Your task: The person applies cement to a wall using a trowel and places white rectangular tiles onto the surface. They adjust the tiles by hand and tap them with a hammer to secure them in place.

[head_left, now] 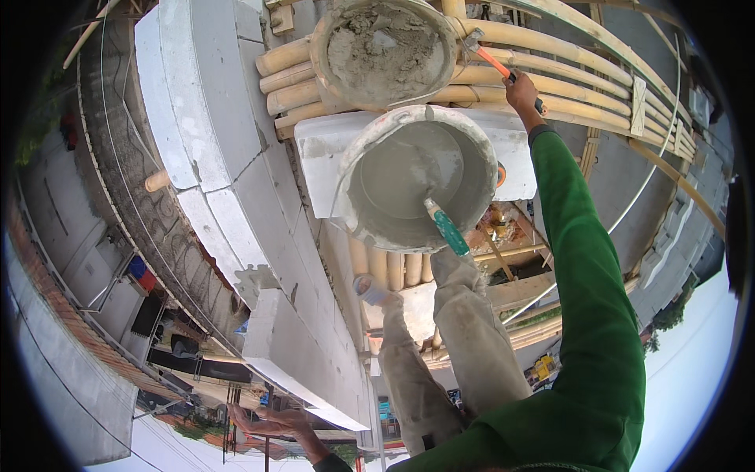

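My right hand [523, 94], at the end of a green sleeve, is closed round the black grip of a hammer [494, 61] with an orange shaft. The hammer's metal head lies by the rim of a tub [316, 55] of thick grey mortar. Nearer to me is a mortar-crusted bucket [355, 212] of smooth grey slurry. A tool with a green handle [448, 228] stands tilted in it, its lower end sunk in the slurry. At the lower left my left hand [275, 422] is held with fingers stretched out and nothing in it, close to a pale block [295, 346] on the wall.
A wall of light grey blocks [236, 157] runs along my left. Bamboo poles [566, 86] form the platform, with gaps showing lower ground. Under the bucket lies a white block [318, 149]. My legs [476, 330] stand on the near side of the bucket.
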Demonstrator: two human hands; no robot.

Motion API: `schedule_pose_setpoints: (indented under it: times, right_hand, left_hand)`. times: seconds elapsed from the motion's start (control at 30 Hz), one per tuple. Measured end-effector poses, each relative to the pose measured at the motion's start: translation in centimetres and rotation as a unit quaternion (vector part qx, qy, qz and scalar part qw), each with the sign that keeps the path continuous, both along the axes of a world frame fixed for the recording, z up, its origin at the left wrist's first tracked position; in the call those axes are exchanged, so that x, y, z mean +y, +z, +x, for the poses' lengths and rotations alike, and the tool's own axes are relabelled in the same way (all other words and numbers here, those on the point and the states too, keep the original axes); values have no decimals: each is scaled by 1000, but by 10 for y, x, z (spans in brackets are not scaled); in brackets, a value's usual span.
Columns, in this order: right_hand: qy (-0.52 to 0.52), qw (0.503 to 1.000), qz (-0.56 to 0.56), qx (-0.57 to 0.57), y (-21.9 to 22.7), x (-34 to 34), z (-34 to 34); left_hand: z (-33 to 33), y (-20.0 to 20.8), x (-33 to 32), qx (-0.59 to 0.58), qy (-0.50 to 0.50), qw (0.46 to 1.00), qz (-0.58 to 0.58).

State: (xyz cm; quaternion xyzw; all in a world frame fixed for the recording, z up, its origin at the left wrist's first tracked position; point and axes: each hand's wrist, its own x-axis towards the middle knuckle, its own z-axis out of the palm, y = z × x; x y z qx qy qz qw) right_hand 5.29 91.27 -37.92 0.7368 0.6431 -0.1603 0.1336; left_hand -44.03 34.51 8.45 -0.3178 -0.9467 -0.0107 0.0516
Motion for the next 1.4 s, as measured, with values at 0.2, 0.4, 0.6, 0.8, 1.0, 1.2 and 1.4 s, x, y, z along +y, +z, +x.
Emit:
schedule_pose_setpoints:
  times: [0.2,0.4,0.6,0.8,1.0,1.2,1.4]
  right_hand:
    - [-221,964,4,149,61,11,-31]
    - [102,900,216,365,276,-124,-194]
    - [418,879,134,187,311,-242,-322]
    - [11,917,34,398,364,-264,-308]
    - [-317,743,-205,553,422,-198,-213]
    - [-288,806,-114,505,496,-125,-149]
    - [-168,913,-35,369,502,-47,-100]
  left_hand:
    - [144,-24,72,-433,53,900,20]
    - [284,-33,134,-616,101,775,-97]
    - [303,-47,142,-553,43,799,-232]
    - [305,-50,133,-542,-10,821,-179]
    - [311,-50,149,-508,0,835,-210]
    - [311,-48,156,-494,8,834,-245]
    - [311,-51,163,-490,15,848,-202]
